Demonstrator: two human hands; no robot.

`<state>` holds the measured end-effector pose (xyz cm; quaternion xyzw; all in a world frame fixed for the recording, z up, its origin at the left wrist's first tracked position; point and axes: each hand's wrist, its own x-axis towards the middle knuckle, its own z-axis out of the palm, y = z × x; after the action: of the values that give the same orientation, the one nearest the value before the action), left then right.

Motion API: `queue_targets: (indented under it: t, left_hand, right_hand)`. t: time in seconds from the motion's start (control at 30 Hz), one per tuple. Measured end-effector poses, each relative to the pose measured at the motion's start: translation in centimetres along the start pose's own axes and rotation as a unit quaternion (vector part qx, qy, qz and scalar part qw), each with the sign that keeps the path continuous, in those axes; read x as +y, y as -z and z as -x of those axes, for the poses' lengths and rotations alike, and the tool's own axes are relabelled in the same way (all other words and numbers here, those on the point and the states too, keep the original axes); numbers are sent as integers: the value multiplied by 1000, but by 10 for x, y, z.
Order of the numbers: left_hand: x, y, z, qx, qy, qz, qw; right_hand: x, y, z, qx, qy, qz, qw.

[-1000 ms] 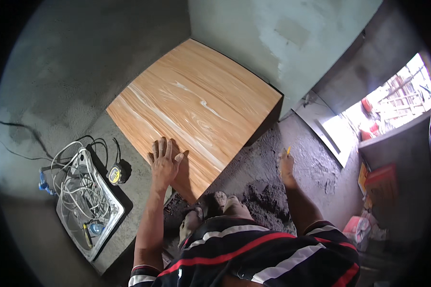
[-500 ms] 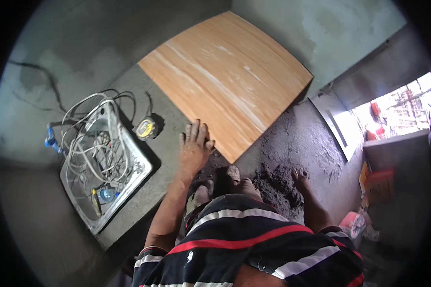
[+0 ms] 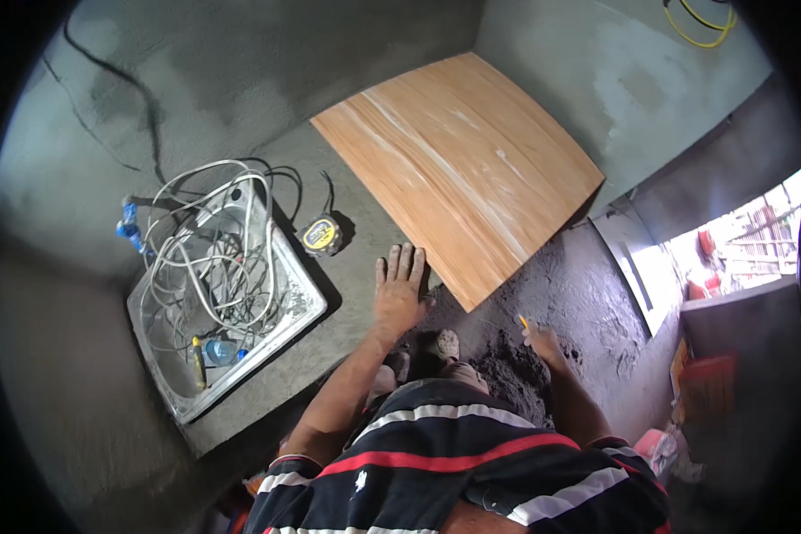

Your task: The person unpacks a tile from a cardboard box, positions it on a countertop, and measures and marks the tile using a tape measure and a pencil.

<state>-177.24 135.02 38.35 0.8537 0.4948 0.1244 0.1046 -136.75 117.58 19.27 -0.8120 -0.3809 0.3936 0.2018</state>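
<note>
A large square wood-grain tile (image 3: 463,169) in light brown with white smears lies on the grey cement counter (image 3: 365,214), its near corner jutting past the counter's edge. My left hand (image 3: 400,289) rests on the cement beside the tile's near left edge, fingers stretched out, holding nothing. Over on the right, my right hand (image 3: 540,340) is closed around a thin yellow stick, perhaps a pencil, whose tip points up and away. A yellow and black tape measure (image 3: 321,236) sits on the counter left of the tile.
Left, a sink basin (image 3: 307,307) holds tangled white cable (image 3: 206,294), a yellow-handled tool (image 3: 198,360) and a blue-capped bottle (image 3: 221,352). A blue tap fitting (image 3: 129,224) is on the wall. Dark wet mortar (image 3: 512,369) lies below. A pale panel (image 3: 636,267) stands by the bright opening.
The view has shifted, so the counter things appear farther right. The yellow stick now shows in my right hand, which has moved slightly left and down. My left hand stays flat beside the tile.
</note>
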Motion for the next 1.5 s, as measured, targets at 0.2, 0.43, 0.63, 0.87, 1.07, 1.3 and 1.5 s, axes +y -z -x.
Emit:
queue_targets:
  t: [0.2,0.43,0.63,0.87,1.07,1.3,1.5]
  left_hand:
    - [6,-2,-4,16,-13,6,1000]
    - [12,0,-4,30,-6,-5,1000]
    - [20,4,-9,7,-10,-13,1000]
    - [22,5,-11,14,-26,-1,1000]
    - [-8,1,13,2,-54,-11,998]
    - [-22,17,45,-7,-64,-11,998]
    - [-23,19,47,-7,-65,-19,998]
  right_hand:
    - [42,2,22,60,1,133,989]
    - [114,3,59,-6,238,539,808]
    - [135,-12,61,-5,231,498,836]
    - [130,-24,45,-34,208,467,859]
    - [111,-27,54,-79,139,424,891]
    - [139,-18,78,-74,109,375,917]
    - [138,-41,61,-67,145,322,933]
